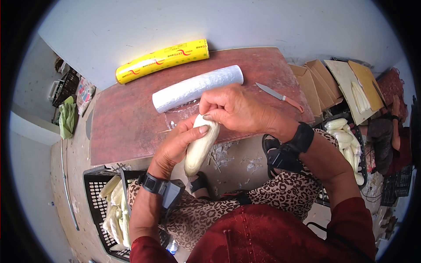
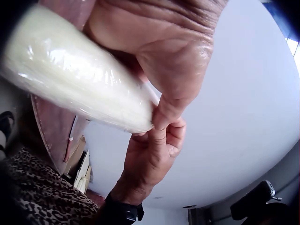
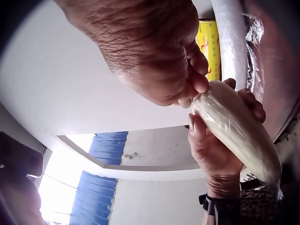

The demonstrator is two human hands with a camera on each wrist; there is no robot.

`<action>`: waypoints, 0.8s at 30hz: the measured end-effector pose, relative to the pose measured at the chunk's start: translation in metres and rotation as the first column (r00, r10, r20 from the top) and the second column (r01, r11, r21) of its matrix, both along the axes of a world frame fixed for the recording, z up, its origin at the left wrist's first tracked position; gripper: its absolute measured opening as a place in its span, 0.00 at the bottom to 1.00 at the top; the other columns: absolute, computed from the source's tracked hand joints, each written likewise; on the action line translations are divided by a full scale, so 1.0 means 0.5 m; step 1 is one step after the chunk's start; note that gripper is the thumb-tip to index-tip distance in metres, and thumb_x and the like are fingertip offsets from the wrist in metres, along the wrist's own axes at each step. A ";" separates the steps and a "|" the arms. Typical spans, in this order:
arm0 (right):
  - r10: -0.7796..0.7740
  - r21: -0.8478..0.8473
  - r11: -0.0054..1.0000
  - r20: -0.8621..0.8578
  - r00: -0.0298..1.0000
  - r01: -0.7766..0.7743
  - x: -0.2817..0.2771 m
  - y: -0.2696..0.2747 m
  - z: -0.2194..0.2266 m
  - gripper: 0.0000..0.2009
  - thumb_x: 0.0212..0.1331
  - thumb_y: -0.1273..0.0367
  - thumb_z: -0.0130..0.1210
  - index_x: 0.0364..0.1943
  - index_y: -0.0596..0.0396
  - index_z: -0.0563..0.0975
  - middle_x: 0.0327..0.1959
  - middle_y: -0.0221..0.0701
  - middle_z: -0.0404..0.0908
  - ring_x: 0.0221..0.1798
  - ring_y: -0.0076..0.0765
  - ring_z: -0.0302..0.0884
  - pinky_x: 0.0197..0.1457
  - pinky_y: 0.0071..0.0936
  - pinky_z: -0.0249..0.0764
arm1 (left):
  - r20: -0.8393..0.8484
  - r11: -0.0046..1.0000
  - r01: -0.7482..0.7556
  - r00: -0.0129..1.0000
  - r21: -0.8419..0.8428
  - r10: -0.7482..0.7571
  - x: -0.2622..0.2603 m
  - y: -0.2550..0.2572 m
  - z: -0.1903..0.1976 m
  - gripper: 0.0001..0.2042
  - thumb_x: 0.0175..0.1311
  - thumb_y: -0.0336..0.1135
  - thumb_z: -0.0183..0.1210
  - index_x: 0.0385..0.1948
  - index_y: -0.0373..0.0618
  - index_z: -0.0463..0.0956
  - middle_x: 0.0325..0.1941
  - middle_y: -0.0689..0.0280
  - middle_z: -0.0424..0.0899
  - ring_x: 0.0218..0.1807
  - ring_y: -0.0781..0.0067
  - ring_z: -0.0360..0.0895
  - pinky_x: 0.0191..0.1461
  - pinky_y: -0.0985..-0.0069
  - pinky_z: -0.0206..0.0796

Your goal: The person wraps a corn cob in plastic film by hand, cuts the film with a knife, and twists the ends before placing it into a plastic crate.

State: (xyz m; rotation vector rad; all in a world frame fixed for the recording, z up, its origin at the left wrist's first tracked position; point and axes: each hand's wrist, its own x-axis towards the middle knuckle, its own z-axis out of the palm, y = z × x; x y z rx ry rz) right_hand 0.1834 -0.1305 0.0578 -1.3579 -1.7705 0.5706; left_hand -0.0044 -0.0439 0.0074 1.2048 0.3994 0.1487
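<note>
A pale, elongated vegetable [image 1: 201,148] in clear film is held above the table's front edge, its far end tilted up. My left hand [image 1: 174,142] grips it around the upper part, thumb across its top. The fingers of my right hand [image 1: 239,109] pinch at its upper tip. In the left wrist view the film shines on the vegetable [image 2: 79,70], and the right hand [image 2: 147,159] meets the left thumb at the tip. The right wrist view shows the left hand [image 3: 218,150] around the vegetable [image 3: 239,129], with the right fingertips touching its end.
On the red table [image 1: 127,118] lie a film roll [image 1: 197,87], a yellow roll [image 1: 162,60] and a knife [image 1: 280,97]. Black crates with pale vegetables stand at left [image 1: 98,210] and right. Cardboard [image 1: 318,83] and another person [image 1: 388,140] are at right.
</note>
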 end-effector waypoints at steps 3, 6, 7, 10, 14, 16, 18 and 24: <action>0.036 -0.063 0.997 0.036 0.999 -0.034 0.002 -0.003 0.007 0.03 0.54 0.75 0.57 0.31 0.60 0.77 0.23 0.33 0.79 0.27 0.25 0.75 0.31 0.26 0.71 | -0.067 0.998 0.056 0.996 0.008 -0.055 -0.006 -0.001 0.002 0.25 0.62 0.47 0.60 0.53 0.36 0.71 0.45 0.60 0.82 0.45 0.72 0.80 0.50 0.76 0.72; 0.072 -0.274 0.959 -0.004 0.997 -0.070 0.003 -0.010 0.029 0.04 0.53 0.74 0.57 0.31 0.61 0.77 0.21 0.31 0.78 0.25 0.21 0.73 0.29 0.25 0.68 | -0.086 0.985 0.124 0.990 0.119 -0.114 -0.006 -0.004 -0.005 0.24 0.62 0.45 0.61 0.53 0.36 0.72 0.45 0.61 0.82 0.45 0.73 0.80 0.50 0.77 0.71; 0.082 -0.296 0.951 -0.020 0.996 -0.085 0.005 -0.008 0.028 0.04 0.53 0.74 0.57 0.30 0.61 0.77 0.21 0.30 0.78 0.26 0.20 0.72 0.29 0.24 0.68 | -0.084 0.987 0.126 0.989 0.103 -0.118 -0.005 -0.006 -0.004 0.24 0.62 0.45 0.61 0.53 0.36 0.72 0.45 0.61 0.82 0.45 0.73 0.80 0.50 0.77 0.71; 0.088 -0.318 0.942 -0.080 0.993 -0.109 0.011 -0.002 0.014 0.05 0.53 0.72 0.58 0.29 0.61 0.77 0.22 0.30 0.79 0.26 0.20 0.73 0.29 0.24 0.68 | -0.079 0.991 0.120 0.990 0.066 -0.115 -0.005 -0.007 -0.005 0.24 0.62 0.45 0.62 0.53 0.36 0.72 0.45 0.62 0.82 0.45 0.73 0.79 0.50 0.77 0.71; 0.040 -0.289 0.953 -0.171 0.984 -0.089 0.011 0.008 -0.003 0.07 0.52 0.70 0.59 0.29 0.60 0.79 0.23 0.30 0.81 0.28 0.22 0.75 0.30 0.25 0.71 | -0.053 0.997 0.074 0.996 0.033 -0.072 -0.005 -0.006 -0.004 0.23 0.63 0.44 0.61 0.54 0.39 0.72 0.44 0.65 0.80 0.43 0.77 0.78 0.47 0.80 0.70; 0.032 -0.278 0.956 -0.218 0.975 -0.093 0.015 0.013 -0.014 0.07 0.53 0.70 0.60 0.29 0.60 0.79 0.24 0.29 0.81 0.30 0.21 0.75 0.32 0.24 0.71 | -0.031 0.998 0.053 0.998 0.013 -0.053 -0.003 -0.010 0.001 0.22 0.63 0.44 0.60 0.54 0.41 0.72 0.43 0.67 0.80 0.41 0.79 0.77 0.45 0.81 0.70; 0.042 -0.241 0.964 -0.273 0.961 -0.111 0.019 0.018 -0.026 0.06 0.53 0.70 0.60 0.29 0.60 0.79 0.26 0.28 0.80 0.31 0.19 0.74 0.33 0.23 0.71 | -0.013 0.999 0.035 0.999 -0.002 -0.035 -0.001 -0.013 0.006 0.22 0.63 0.44 0.60 0.55 0.41 0.71 0.43 0.67 0.80 0.41 0.79 0.77 0.44 0.81 0.70; 0.016 -0.275 0.955 -0.318 0.948 -0.108 0.017 0.016 -0.016 0.06 0.53 0.71 0.59 0.30 0.61 0.79 0.27 0.28 0.81 0.32 0.20 0.74 0.35 0.23 0.71 | 0.008 0.998 0.045 0.999 0.035 -0.046 -0.003 -0.009 0.000 0.28 0.62 0.54 0.58 0.51 0.36 0.73 0.43 0.60 0.82 0.43 0.72 0.80 0.49 0.76 0.72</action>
